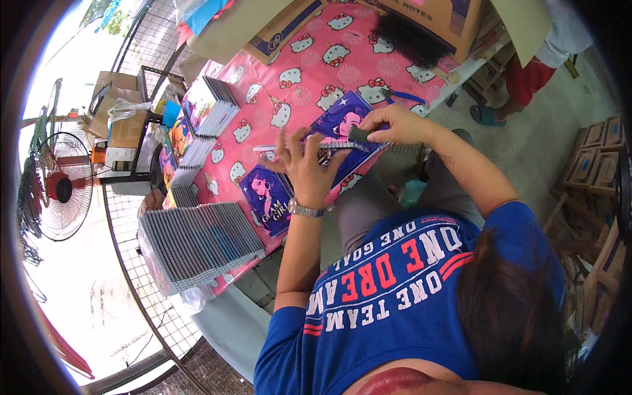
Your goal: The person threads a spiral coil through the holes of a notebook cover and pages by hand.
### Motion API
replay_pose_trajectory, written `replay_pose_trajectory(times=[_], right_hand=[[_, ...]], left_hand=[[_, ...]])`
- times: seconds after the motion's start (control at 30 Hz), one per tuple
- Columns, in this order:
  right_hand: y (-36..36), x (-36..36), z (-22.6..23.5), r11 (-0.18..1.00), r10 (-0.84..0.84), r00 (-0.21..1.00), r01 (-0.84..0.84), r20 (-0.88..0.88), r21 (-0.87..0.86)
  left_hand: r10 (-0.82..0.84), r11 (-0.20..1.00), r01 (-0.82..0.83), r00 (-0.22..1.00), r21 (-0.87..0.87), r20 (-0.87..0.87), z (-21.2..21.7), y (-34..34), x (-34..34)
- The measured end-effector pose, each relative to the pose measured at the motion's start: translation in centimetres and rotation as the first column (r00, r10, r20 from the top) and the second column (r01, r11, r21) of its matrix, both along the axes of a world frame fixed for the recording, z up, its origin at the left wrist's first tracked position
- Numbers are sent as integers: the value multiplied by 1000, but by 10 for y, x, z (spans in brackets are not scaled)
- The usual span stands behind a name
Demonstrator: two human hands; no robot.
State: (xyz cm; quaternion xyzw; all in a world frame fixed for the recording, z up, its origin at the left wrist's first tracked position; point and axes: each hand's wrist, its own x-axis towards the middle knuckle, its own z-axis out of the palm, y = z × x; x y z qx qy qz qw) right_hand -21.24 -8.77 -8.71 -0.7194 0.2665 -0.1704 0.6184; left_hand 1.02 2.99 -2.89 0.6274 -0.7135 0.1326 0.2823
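Note:
A notebook with a purple cover and a drawn figure (347, 117) lies on the table before me, a wire spiral (401, 149) along its bound edge and sticking out past its right end. My left hand (306, 170) rests over the notebook's left part with fingers spread. My right hand (398, 125) pinches a small dark block (359, 134) against the spiral edge. A second purple cover (262, 197) shows to the left of my left wrist. Beyond the notebook lie blue-handled pliers (403, 97).
A pink patterned cloth (283, 92) covers the table. A large stack of spiral notebooks (197, 240) stands at the left, with more stacks (207, 108) beyond. A bundle of dark wire coils (411, 39) and a carton (434, 16) sit at the far side. Another person (526, 76) stands right.

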Motion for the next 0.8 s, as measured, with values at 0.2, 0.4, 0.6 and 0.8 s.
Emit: replay_pose_trajectory(times=[0.2, 0.4, 0.6, 0.8], right_hand=[[-14, 19, 19, 566, -288, 947, 287, 141, -773], [-20, 25, 60, 977, 76, 867, -162, 492, 135], [-3, 38, 74, 927, 356, 913, -319, 200, -195], [-2, 34, 84, 935, 315, 897, -349, 311, 59]], left_hand=[[-62, 998, 65, 992, 20, -111, -2, 4, 23], [-43, 998, 49, 987, 36, -156, -12, 10, 29], [-74, 997, 78, 988, 22, -136, -14, 7, 31], [-43, 998, 45, 996, 35, -78, -9, 14, 24]])
